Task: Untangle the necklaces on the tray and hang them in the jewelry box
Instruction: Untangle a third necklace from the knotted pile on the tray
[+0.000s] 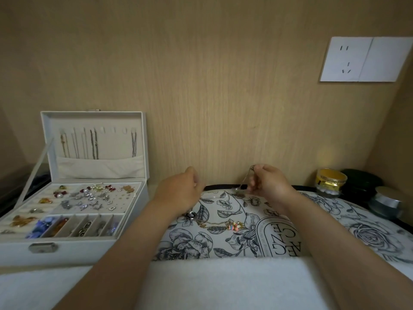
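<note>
curled fingers on the left hand (181, 191) hide their tips, so i cannot tell whether it pinches anything; it hovers over the far left edge of the tray (380, 233). the right hand (269, 185) pinches a thin chain (244, 182) at its raised fingertips, and the chain hangs down to the tray's far edge, where its lower end lies on the print

at far left the box (78, 249) stands open, its lid (48, 139) upright against the wall (201, 86). several necklaces (93, 144) hang side by side from hooks inside the lid, their ends tucked in a cloth pocket, and one more hangs alone near the lid's right side. the box's top layer holds scattered trinkets (96, 195), with a row of narrow slots along the front

just right of the box lies the tray, printed with dark flowers and letters. on it, between the forearms, a beaded necklace (232, 225) lies in a loose curve, its gold chain running left toward a ring (191, 215) near the left wrist. a white cloth (223, 285) covers the near edge

right of the tray stand a gold jar (330, 181), a black lump (361, 182) and a silver jar (386, 203), close together. above them a white socket (366, 59) sits on the wall
</note>
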Tool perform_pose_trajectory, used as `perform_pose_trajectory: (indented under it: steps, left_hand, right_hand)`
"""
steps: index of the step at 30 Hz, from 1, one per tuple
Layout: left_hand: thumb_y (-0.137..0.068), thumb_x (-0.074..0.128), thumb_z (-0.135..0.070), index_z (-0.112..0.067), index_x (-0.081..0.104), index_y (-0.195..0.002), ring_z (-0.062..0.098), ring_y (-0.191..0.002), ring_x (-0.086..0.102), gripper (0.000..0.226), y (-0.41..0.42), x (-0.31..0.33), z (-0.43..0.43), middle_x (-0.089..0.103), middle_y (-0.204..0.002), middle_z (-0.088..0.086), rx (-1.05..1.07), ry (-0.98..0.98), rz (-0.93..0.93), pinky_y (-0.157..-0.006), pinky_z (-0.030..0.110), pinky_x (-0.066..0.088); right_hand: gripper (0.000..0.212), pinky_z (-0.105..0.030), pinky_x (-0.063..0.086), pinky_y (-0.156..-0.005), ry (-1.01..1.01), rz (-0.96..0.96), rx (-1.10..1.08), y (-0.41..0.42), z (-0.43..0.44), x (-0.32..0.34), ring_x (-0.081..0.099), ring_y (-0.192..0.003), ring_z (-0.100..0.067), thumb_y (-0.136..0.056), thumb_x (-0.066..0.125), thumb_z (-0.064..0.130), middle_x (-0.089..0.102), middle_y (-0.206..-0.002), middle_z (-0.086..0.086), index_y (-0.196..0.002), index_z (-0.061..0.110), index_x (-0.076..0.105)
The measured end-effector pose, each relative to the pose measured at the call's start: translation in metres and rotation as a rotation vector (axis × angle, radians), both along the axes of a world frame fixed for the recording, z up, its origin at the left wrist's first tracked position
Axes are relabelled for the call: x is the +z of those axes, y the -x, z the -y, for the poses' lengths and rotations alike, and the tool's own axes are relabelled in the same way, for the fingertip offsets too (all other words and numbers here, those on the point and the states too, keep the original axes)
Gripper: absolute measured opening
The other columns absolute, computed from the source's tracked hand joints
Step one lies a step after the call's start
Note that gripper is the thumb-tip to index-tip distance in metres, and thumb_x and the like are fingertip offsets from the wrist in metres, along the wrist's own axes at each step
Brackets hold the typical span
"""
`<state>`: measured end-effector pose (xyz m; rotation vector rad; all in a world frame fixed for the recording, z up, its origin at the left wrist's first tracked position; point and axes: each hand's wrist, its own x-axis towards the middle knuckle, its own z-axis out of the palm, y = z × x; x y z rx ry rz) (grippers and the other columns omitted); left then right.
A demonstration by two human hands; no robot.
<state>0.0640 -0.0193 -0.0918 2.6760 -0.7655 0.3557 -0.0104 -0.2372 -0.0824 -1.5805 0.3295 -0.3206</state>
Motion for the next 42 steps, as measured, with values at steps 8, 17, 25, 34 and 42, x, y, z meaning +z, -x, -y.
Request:
perform_pose_trajectory:
  steps: [8,17,25,34,42]
  left_hand:
    - [-0.097,0.052,-0.018,-0.018,0.048,-0.068,0.012,-0.067,0.050,0.030,-0.007,0.000,-0.013,0.046,-0.067,-0.006,0.240,-0.465,0.083,-0.059,0.025,0.039]
    - [-0.092,0.054,-0.011,-0.012,0.062,-0.116,0.025,-0.114,0.051,0.025,0.009,0.002,0.001,0.055,-0.119,0.008,0.242,-0.481,0.161,-0.091,0.032,0.043]
    - [-0.095,0.061,-0.032,-0.025,0.073,-0.110,0.017,-0.105,0.054,0.020,0.020,-0.022,0.038,0.062,-0.109,-0.002,-0.262,-0.022,-0.004,-0.085,0.035,0.049]
    - [-0.104,0.039,-0.015,-0.012,0.058,-0.100,0.015,-0.083,0.053,0.020,0.019,-0.024,0.035,0.060,-0.096,0.002,-0.192,0.274,-0.200,-0.067,0.026,0.039]
    - [-0.105,0.030,-0.028,-0.017,0.050,-0.102,0.015,-0.064,0.052,0.024,0.010,-0.010,0.019,0.058,-0.077,-0.001,0.025,0.523,-0.249,-0.058,0.032,0.040]
  right_hand:
    - [0.030,-0.030,0.027,-0.055,0.298,-0.101,-0.214,-0.005,0.013,-0.003,0.033,-0.055,-0.019,-0.095,0.031,0.024,0.039,-0.062,-0.004,-0.070,0.015,0.044]
    - [0.026,-0.036,0.052,-0.085,1.278,-0.415,-0.189,0.002,0.018,-0.018,0.060,-0.098,-0.026,-0.096,0.052,0.034,0.066,-0.106,-0.007,-0.105,0.017,0.070]
    - [0.020,-0.010,0.043,-0.079,1.129,-0.211,0.230,0.002,0.010,-0.012,0.059,-0.090,0.001,-0.090,0.067,0.016,0.067,-0.101,0.018,-0.101,0.029,0.078]
    - [0.018,-0.019,0.048,-0.067,1.138,-0.136,0.227,-0.002,0.004,-0.017,0.059,-0.077,-0.008,-0.099,0.055,0.022,0.066,-0.086,0.004,-0.088,0.017,0.067]
    - [0.026,-0.035,0.046,-0.054,0.303,-0.022,-0.014,-0.010,-0.001,-0.017,0.053,-0.050,-0.019,-0.109,0.029,0.027,0.058,-0.063,-0.006,-0.093,0.014,0.045]
